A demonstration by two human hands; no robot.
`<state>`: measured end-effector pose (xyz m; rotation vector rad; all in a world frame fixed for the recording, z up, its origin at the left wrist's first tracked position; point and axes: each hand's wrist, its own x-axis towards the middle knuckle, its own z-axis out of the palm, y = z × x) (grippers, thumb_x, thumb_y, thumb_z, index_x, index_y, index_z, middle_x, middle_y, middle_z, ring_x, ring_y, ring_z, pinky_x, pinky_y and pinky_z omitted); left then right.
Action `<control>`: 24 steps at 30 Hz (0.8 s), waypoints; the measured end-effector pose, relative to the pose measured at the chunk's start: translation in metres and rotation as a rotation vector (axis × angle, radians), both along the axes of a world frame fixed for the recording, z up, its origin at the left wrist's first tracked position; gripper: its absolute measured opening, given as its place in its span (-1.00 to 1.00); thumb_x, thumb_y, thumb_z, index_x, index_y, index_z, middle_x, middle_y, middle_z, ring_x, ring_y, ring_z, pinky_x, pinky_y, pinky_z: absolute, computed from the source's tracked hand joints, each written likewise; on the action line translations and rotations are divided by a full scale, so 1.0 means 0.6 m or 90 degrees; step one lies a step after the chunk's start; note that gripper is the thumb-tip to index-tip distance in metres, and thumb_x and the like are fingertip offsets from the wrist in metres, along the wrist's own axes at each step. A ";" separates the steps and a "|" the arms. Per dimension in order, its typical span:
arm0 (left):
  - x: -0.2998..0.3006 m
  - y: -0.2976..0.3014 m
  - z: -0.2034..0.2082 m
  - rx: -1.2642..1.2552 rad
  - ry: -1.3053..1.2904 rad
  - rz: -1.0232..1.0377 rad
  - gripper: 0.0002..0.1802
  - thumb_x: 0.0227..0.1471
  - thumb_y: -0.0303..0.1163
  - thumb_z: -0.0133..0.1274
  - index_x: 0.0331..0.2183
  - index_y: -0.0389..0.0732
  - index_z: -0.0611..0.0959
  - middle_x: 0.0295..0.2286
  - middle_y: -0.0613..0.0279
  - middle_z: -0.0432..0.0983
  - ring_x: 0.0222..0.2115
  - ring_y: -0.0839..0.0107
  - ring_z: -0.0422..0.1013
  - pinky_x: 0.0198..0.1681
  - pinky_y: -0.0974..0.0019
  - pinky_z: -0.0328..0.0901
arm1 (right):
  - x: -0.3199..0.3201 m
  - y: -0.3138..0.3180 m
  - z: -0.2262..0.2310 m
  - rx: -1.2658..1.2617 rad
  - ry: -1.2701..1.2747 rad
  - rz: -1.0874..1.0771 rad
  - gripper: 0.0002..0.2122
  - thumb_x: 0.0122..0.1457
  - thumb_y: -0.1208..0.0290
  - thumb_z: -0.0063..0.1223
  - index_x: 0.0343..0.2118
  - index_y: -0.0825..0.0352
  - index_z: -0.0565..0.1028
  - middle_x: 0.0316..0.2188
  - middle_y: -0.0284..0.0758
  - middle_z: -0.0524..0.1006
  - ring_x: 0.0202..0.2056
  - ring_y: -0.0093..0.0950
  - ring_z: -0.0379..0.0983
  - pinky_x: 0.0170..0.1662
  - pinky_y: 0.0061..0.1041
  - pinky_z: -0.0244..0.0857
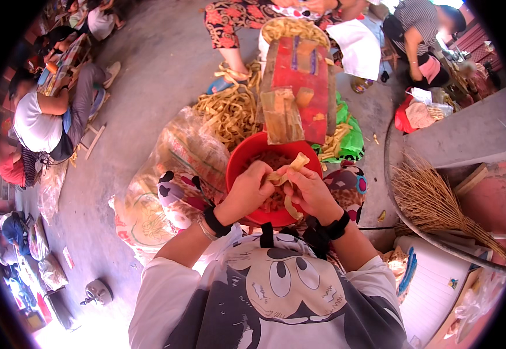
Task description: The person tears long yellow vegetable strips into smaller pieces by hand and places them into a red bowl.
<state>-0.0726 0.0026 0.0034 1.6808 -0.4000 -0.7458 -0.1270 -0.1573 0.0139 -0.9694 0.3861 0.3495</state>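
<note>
Both my hands meet over a red basin (236, 156) that sits between my knees. A pale yellow, flat strip (297, 163) is folded or knotted between my fingertips, and one end hangs down below my right hand. My left hand (251, 189) pinches it from the left; my right hand (311, 191) grips it from the right. Reddish-brown pieces (271, 201) fill the basin under my hands; their kind is too unclear to name. Just beyond the basin is a red and brown wooden board (317, 75), with small blocks on top.
Yellow strips (229, 119) lie heaped on a clear plastic sack (174, 148) to the left. More strips lie on a green bag (351, 129). A person in patterned trousers (229, 26) sits opposite by a strip-filled bucket (294, 27). A twig broom (433, 195) leans at right.
</note>
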 end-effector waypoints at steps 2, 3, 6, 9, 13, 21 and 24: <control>-0.004 0.001 0.012 0.105 -0.537 0.005 -0.83 -0.24 -0.50 -0.06 -0.44 -0.24 0.44 -0.26 0.15 0.34 -0.47 0.27 0.40 -0.42 0.32 0.33 | 0.000 -0.002 -0.012 0.101 0.030 -0.022 -0.82 0.12 0.38 -0.15 -0.27 0.33 0.37 -0.56 -0.39 0.40 -0.72 -0.73 0.20 -0.71 -0.81 0.02; -0.001 0.001 0.019 0.105 -0.537 0.004 -0.83 -0.24 -0.50 -0.06 -0.44 -0.24 0.44 -0.26 0.15 0.34 -0.47 0.27 0.40 -0.42 0.32 0.33 | 0.001 -0.003 -0.015 0.134 0.041 -0.030 -0.82 0.11 0.38 -0.14 -0.26 0.33 0.37 -0.55 -0.38 0.40 -0.72 -0.73 0.20 -0.71 -0.81 0.03; 0.008 0.002 0.045 -0.114 -0.635 -0.070 -0.78 -0.36 -0.58 -0.06 -0.47 -0.26 0.42 -0.27 0.11 0.30 -0.49 0.13 0.36 -0.45 0.26 0.32 | 0.006 -0.017 -0.014 0.209 -0.007 0.114 -0.76 0.08 0.33 -0.09 -0.23 0.34 0.33 -0.55 -0.36 0.42 -0.74 -0.72 0.19 -0.70 -0.82 0.05; 0.013 0.002 0.056 -0.118 -0.522 -0.166 -0.77 -0.32 -0.60 -0.09 -0.44 -0.24 0.41 -0.34 0.14 0.34 -0.47 0.13 0.37 -0.45 0.25 0.31 | 0.015 -0.027 -0.017 0.238 -0.027 0.272 -0.69 0.04 0.33 -0.02 -0.18 0.34 0.28 -0.54 -0.35 0.42 -0.74 -0.72 0.20 -0.70 -0.82 0.07; 0.016 0.005 0.012 -0.028 -0.368 -0.195 -0.83 -0.23 -0.53 -0.12 -0.43 -0.22 0.40 -0.43 0.07 0.33 -0.47 0.09 0.35 -0.44 0.22 0.28 | 0.016 -0.022 -0.008 0.078 0.014 0.195 -0.65 -0.01 0.42 0.02 -0.15 0.36 0.25 -0.54 -0.34 0.42 -0.71 -0.71 0.25 -0.69 -0.79 0.11; 0.017 -0.002 0.010 0.119 -0.303 -0.105 -0.87 -0.14 -0.43 -0.12 -0.44 -0.26 0.38 -0.49 0.01 0.38 -0.49 0.03 0.35 -0.45 0.18 0.25 | -0.007 0.021 -0.011 -0.713 -0.376 0.075 -0.83 -0.02 0.54 -0.08 -0.31 0.41 0.38 -0.43 -0.30 0.38 -0.47 -0.47 0.41 -0.47 -0.64 0.26; 0.031 0.000 0.003 0.095 -0.226 -0.061 -0.85 -0.12 -0.41 -0.11 -0.44 -0.26 0.37 -0.51 0.01 0.39 -0.48 0.04 0.35 -0.44 0.18 0.25 | -0.003 0.018 -0.007 -0.669 -0.402 0.023 -0.84 0.02 0.53 -0.12 -0.31 0.42 0.39 -0.41 -0.32 0.39 -0.47 -0.49 0.41 -0.48 -0.63 0.28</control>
